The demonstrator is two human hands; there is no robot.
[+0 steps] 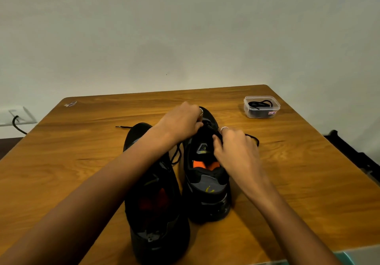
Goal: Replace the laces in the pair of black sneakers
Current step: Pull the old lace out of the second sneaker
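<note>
1. Left hand (181, 120) and right hand (234, 147): each grip curled, pinching the black lace (176, 153) on the right sneaker (207, 184), centre of the surface (82, 141).
2. Left sneaker (154, 203) touching it at 9 o'clock.
3. Lace box (261, 107) at 2 o'clock; pale wall (185, 28) behind.

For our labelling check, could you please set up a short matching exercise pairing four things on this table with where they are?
Things:
1. clear plastic box
2. right sneaker
3. left sneaker
4. white sticker

Places:
A. far left corner of the table
B. under the left forearm
C. far right, holding black laces
D. under both hands

Pairs: 1-C, 2-D, 3-B, 4-A
</note>
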